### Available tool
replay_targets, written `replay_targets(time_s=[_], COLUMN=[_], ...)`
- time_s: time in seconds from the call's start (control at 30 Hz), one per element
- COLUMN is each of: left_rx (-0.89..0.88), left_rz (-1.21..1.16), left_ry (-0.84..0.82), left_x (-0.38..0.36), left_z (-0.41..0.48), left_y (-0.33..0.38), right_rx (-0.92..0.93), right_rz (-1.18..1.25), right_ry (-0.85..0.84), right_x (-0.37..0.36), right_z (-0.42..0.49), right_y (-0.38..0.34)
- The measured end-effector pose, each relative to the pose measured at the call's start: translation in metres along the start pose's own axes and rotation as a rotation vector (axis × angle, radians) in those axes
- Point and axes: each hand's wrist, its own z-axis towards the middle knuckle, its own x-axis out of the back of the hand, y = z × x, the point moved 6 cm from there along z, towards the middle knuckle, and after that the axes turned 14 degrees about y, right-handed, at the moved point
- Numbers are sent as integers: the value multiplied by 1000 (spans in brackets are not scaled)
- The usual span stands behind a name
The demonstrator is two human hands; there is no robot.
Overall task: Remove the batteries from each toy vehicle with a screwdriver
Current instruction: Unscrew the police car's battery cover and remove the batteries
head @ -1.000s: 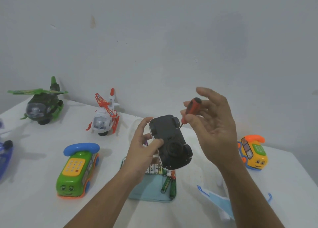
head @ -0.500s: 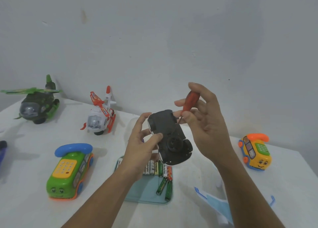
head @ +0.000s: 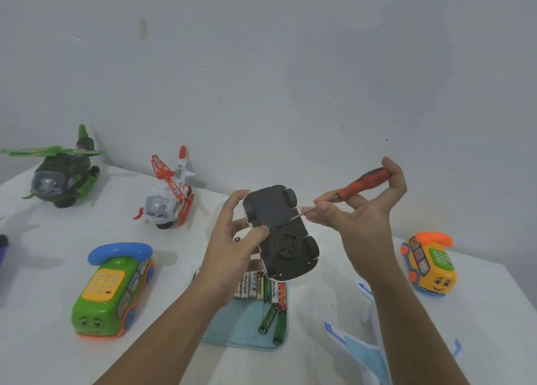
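Toy car [head: 279, 227] hangs belly-up above the battery tray [head: 232, 331]; the left hand [head: 232, 249] clamps its fingers [head: 257, 233] round it for steadiness, while the right hand [head: 361, 227] pinches the screwdriver [head: 361, 182], tip on the underside, likely at the cover screw.

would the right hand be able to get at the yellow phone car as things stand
Probably not yet: the right hand holds the screwdriver against the upturned car. The yellow phone car sits uncovered to its right, so the path itself looks free.
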Motion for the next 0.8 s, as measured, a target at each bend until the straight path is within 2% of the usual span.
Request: replay_targets(time_s=[0.17,0.4,0.6,0.8], left_rx=[7,20,42,66], left_rz=[0,-23,-41,-46], left_ry=[19,27,13,0], left_x=[2,0,-2,-4], left_z=[0,0,1,0], left_y=[-1,0,-2,-4], right_rx=[-74,-25,75,96], right_rz=[25,26,0,18], right_ry=[4,15,127,195], right_x=[-6,-4,1,5], right_z=[-9,-15,-18,-22], right_y=[7,12,12,12])
